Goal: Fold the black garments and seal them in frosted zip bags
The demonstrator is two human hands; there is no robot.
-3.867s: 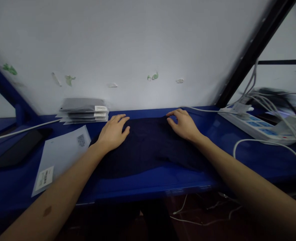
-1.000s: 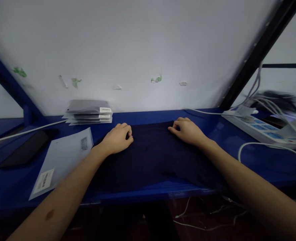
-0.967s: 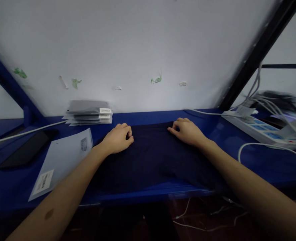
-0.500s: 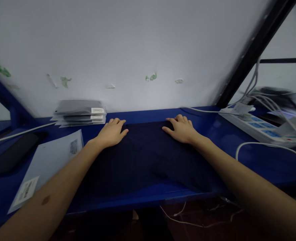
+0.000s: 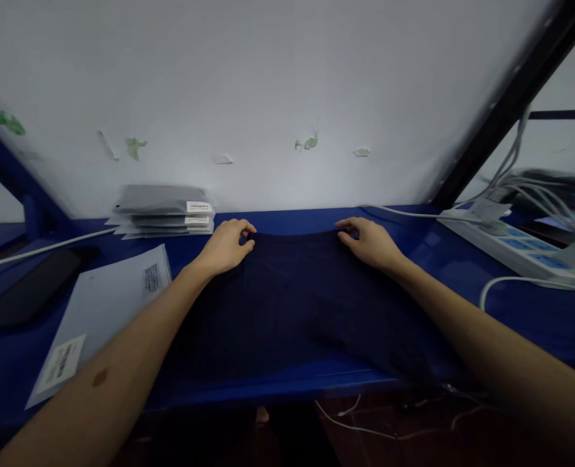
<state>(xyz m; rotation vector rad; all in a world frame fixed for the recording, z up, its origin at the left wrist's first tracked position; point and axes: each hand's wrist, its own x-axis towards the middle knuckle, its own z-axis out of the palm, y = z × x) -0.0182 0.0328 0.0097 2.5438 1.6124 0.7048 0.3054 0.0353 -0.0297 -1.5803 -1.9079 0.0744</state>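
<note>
Head view: the dark cloth (image 5: 287, 298) lies spread on the blue table (image 5: 443, 285), at centre and lower centre. The left hand (image 5: 226, 246), left of centre, has thumb and fingers slightly apart at the cloth's far left corner; the right hand (image 5: 369, 243), right of centre, is similarly part-open at the far right corner. Whether either grips the fabric cannot be told. Grey packets (image 5: 158, 201) are stacked at centre left.
</note>
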